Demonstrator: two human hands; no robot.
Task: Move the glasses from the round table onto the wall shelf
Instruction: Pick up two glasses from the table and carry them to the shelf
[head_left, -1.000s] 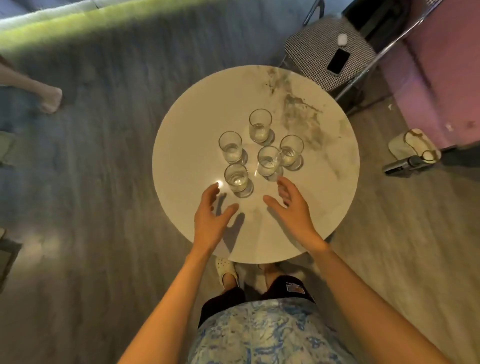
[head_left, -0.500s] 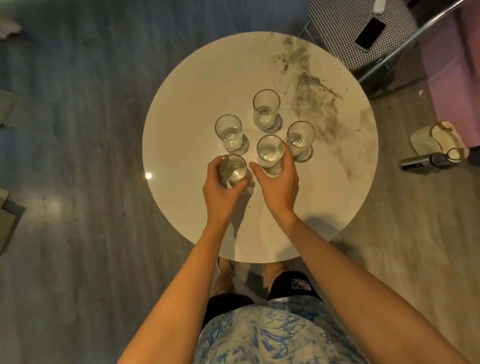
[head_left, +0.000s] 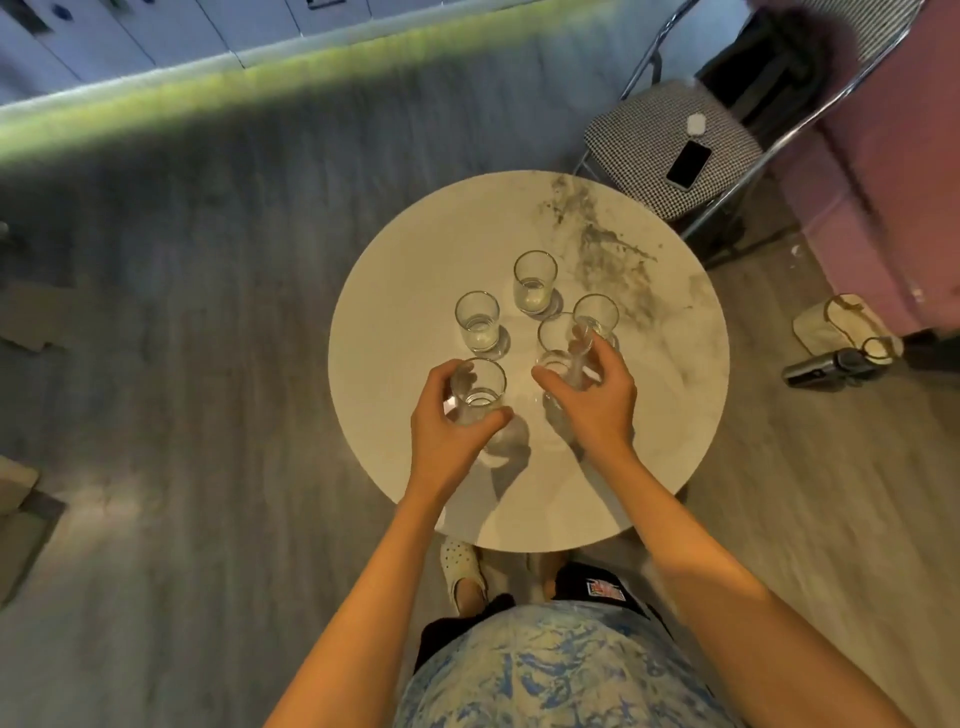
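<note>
Holding: two glasses, one in each hand, both lifted a little above the round worktop (head_left: 395, 332), their shadows lying on the marble below.
Left hand (head_left: 447, 431): fingers wrapped around the near-left glass (head_left: 477, 392), thumb on the near side.
Right hand (head_left: 592, 395): fingers curled around the near-right glass (head_left: 558, 351), which is blurred; its rim overlaps the glass behind it.
Glasses counted: five clear tumblers in all, two gripped, three standing on the worktop.
Standing glasses: left glass (head_left: 478, 321), far glass (head_left: 535, 283) and right glass (head_left: 596, 317); all upright, near one another toward the middle.
Contents: each shows a pale patch at its base; whether any holds liquid cannot be told.
Worktop marking: one grey marbled streak across the far right part.
Chair (head_left: 649, 150): one, checked seat, beyond the worktop to the right.
On the chair: one dark phone (head_left: 689, 164) and one small white object (head_left: 696, 124).
Floor at right: one cream bag (head_left: 841, 325) and one dark cylindrical item (head_left: 815, 368).
</note>
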